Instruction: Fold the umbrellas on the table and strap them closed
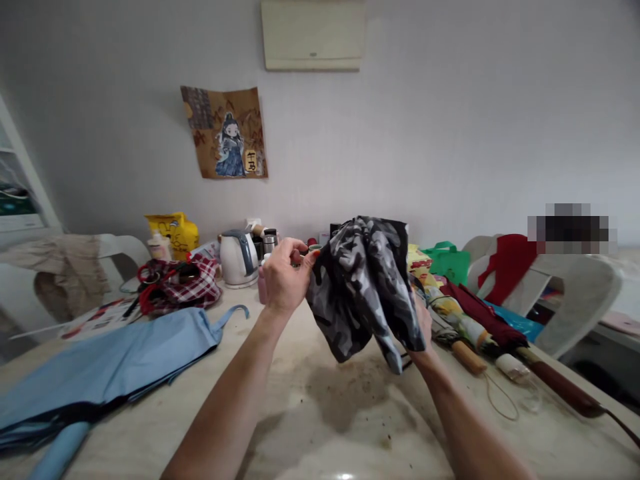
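Note:
A grey, black and white camouflage umbrella (367,287) is held up above the table, its canopy hanging in loose folds. My left hand (287,273) is closed in a pinch on the canopy's left edge. On the other side, my right hand (423,323) is mostly covered by the fabric and grips the umbrella from behind; its fingertips are hidden. A thin dark cord shows just below the folds near my right wrist. To the left lies a light blue umbrella (120,360), loosely furled, with its strap hanging loose.
On the right lie a dark red umbrella (480,313) and a floral umbrella (460,313) with a wooden handle (469,358). An electric kettle (237,259), a plaid cloth item (190,287) and a yellow bag (180,233) stand behind. Chairs flank the table (320,427); a person's head is at right.

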Motion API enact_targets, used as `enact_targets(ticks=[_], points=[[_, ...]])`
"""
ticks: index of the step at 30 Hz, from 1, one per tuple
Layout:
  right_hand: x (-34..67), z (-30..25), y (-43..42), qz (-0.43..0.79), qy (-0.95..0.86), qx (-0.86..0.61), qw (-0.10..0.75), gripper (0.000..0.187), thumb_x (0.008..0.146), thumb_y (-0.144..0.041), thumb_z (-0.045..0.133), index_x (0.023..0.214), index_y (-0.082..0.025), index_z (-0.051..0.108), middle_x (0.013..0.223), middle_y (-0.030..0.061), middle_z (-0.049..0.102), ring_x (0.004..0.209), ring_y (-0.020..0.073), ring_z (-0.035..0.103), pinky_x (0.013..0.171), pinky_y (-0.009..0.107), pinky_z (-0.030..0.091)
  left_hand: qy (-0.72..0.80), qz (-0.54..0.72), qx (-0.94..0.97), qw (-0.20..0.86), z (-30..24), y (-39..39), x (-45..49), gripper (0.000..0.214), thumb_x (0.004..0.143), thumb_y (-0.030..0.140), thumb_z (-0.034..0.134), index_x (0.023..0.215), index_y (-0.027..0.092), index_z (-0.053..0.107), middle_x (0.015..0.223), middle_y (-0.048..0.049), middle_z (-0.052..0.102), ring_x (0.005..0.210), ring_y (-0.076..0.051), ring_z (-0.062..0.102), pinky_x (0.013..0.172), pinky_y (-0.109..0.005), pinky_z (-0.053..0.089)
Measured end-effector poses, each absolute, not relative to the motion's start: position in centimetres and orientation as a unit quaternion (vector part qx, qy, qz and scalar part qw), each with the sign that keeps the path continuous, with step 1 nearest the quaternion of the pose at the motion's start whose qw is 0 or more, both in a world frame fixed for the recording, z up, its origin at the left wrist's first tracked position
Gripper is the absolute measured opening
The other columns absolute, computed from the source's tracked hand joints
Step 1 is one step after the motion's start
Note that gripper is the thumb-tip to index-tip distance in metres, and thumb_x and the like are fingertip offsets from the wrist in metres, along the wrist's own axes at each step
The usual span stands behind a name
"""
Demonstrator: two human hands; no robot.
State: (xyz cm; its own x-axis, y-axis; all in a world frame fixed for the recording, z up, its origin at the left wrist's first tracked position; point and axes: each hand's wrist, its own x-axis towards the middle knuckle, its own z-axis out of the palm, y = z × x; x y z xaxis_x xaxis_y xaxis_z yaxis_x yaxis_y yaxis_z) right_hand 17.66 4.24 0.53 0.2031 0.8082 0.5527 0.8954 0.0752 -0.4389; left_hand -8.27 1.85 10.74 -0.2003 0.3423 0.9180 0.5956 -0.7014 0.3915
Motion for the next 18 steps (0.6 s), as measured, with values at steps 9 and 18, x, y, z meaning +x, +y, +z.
enact_targets(ticks=[9, 18], points=[[17.3, 0.9, 4.3, -0.058, -0.632, -0.701, 0.324, 0.035, 0.092, -0.023, 0.046, 0.125, -0.015, 0.051, 0.101, 0.0138, 0.072, 0.087, 0.0248, 0.067, 0.067, 0.03, 0.038, -0.312, -0.596, -0.736, -0.069, 11.2, 0.1, -7.0, 0.037, 0.076, 0.042, 0.078, 0.105, 0.02, 0.071, 0.095, -0.0073, 0.069, 0.083, -0.019, 0.061, 0.077, -0.031, 0.048], [18.0, 0.0, 4.8, -0.037, -0.642, -0.662, 0.384, 0.045, 0.092, -0.03, 0.044, 0.131, -0.009, 0.052, 0.106, 0.0198, 0.069, 0.098, 0.0323, 0.066, 0.073, 0.034, 0.042, -0.245, -0.623, -0.722, -0.173, 11.0, 1.9, -8.7, 0.016, 0.073, 0.029, 0.078, 0.071, 0.018, 0.067, 0.079, -0.0039, 0.065, 0.073, -0.016, 0.058, 0.065, -0.027, 0.045]])
